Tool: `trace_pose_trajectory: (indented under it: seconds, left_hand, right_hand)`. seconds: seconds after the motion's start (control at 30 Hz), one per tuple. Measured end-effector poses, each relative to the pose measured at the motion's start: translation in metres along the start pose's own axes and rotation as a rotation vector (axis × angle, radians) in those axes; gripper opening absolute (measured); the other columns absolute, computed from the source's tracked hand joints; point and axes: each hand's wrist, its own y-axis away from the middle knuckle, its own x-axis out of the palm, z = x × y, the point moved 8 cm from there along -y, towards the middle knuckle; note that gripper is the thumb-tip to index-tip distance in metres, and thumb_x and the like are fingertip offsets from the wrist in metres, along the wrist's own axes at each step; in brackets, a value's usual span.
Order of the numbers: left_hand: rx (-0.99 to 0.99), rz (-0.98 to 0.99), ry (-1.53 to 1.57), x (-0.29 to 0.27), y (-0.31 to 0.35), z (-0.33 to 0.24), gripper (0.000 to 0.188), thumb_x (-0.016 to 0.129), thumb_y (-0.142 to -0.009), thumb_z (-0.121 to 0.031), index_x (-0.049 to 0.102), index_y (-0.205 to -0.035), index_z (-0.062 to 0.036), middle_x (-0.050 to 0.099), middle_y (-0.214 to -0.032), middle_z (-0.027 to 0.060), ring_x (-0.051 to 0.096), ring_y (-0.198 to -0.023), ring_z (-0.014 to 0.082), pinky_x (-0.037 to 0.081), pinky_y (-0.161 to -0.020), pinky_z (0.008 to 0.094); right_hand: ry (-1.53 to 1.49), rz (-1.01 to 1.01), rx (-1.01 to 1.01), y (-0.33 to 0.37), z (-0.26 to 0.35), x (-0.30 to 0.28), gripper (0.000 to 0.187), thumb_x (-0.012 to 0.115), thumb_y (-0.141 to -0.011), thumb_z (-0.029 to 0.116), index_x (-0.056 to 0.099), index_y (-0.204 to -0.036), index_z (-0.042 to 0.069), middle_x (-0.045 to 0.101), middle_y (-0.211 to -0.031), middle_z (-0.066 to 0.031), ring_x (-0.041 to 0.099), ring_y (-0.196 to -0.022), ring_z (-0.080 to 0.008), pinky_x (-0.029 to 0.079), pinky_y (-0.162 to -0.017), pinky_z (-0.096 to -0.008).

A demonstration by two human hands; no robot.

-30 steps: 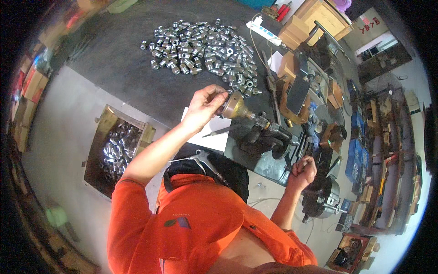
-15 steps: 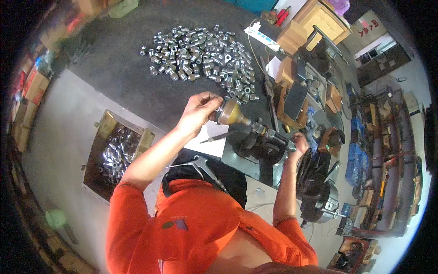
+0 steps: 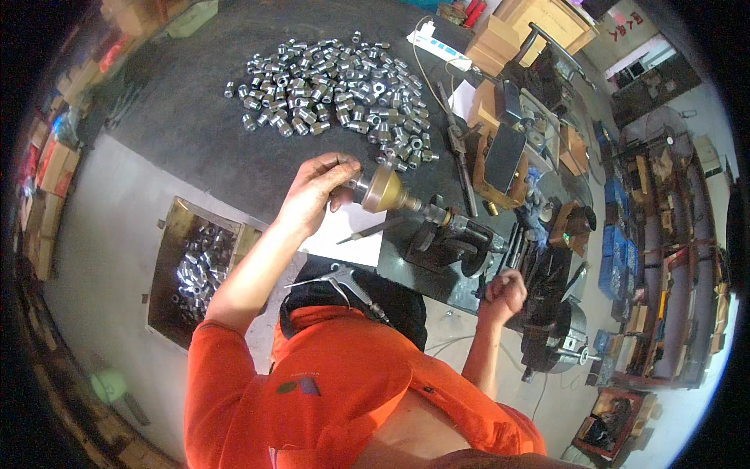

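Note:
My left hand (image 3: 312, 195) pinches a small steel fitting (image 3: 358, 185) against the wide end of a brass-coloured cone-shaped head (image 3: 384, 193). That head sits on the shaft of a dark bench-mounted device (image 3: 461, 244). Closed near the device's right end is my right hand (image 3: 504, 295); a dark part shows beside its fingers, but what it grips is hidden. Beyond my left hand, a large heap of steel hex fittings (image 3: 336, 86) lies on the dark tabletop (image 3: 187, 117). Under the device's left side is a sheet of white paper (image 3: 332, 241) with a dark pointed tool (image 3: 361, 233) on it.
A wooden box (image 3: 168, 266) of fittings stands left of me. An air blow gun (image 3: 351, 285) lies by my waist. Right of the heap are a long metal bar (image 3: 461, 164), a white power strip (image 3: 439, 51) and cartons. A round metal chuck (image 3: 555, 336) sits at the right.
My right hand has moved down, toward me, from beside the device's right end. My left hand stays at the cone-shaped head. The whole view has shifted slightly.

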Motion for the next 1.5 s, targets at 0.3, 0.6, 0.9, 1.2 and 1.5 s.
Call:
trace_pose_trajectory:
  seconds: [0.3,0.6,0.9,1.2,1.5]
  left_hand:
    - [-0.002,-0.322,-0.298,-0.080,0.031,-0.011,0.023,0.054,-0.081,-0.020,0.056,-0.091,0.0000,0.051,-0.064,0.0012,0.043,-0.049,0.0065,0.030,-0.039,0.0178]
    - [-0.173,-0.748,-0.941,-0.299,0.187,0.035,0.026,0.062,-0.072,-0.018,0.059,-0.088,0.0019,0.057,-0.062,0.0072,0.049,-0.047,0.0125,0.037,-0.042,0.0264]
    - [0.155,-0.396,-1.543,-0.112,0.050,-0.025,0.030,0.061,-0.071,-0.023,0.057,-0.092,-0.0012,0.058,-0.077,0.0199,0.058,-0.074,0.0329,0.045,-0.064,0.0396]
    - [0.686,-0.013,-1.723,0.037,-0.097,0.054,0.024,0.057,-0.065,-0.022,0.050,-0.080,-0.0041,0.057,-0.074,0.0127,0.059,-0.071,0.0268,0.043,-0.068,0.0384]
    - [0.698,-0.012,-1.663,0.006,-0.081,0.050,0.028,0.054,-0.066,-0.016,0.054,-0.091,-0.0038,0.057,-0.079,0.0108,0.056,-0.078,0.0265,0.038,-0.076,0.0381]
  right_hand:
    - [0.245,0.035,-0.103,-0.103,-0.017,0.024,0.014,0.042,-0.076,0.003,0.055,-0.074,-0.003,0.047,-0.058,-0.0018,0.041,-0.046,-0.0072,0.031,-0.040,-0.0183]
    - [-0.088,-0.050,-0.277,-0.022,0.071,0.044,0.016,0.032,-0.060,0.000,0.047,-0.066,-0.005,0.036,-0.049,-0.0031,0.028,-0.038,-0.0069,0.024,-0.033,-0.0187]
    - [0.022,-0.156,0.099,-0.002,-0.019,-0.006,0.015,0.036,-0.068,0.001,0.051,-0.068,-0.002,0.040,-0.055,-0.0017,0.032,-0.039,-0.0065,0.023,-0.033,-0.0188]
    - [0.104,-0.159,-0.038,-0.057,-0.046,-0.006,0.017,0.046,-0.065,0.010,0.055,-0.070,-0.003,0.049,-0.065,-0.0033,0.043,-0.057,-0.0112,0.035,-0.054,-0.0225]
    - [0.111,-0.203,-0.064,-0.040,-0.042,-0.009,0.020,0.043,-0.066,0.010,0.055,-0.073,-0.004,0.051,-0.067,-0.0048,0.046,-0.060,-0.0124,0.038,-0.057,-0.0224]
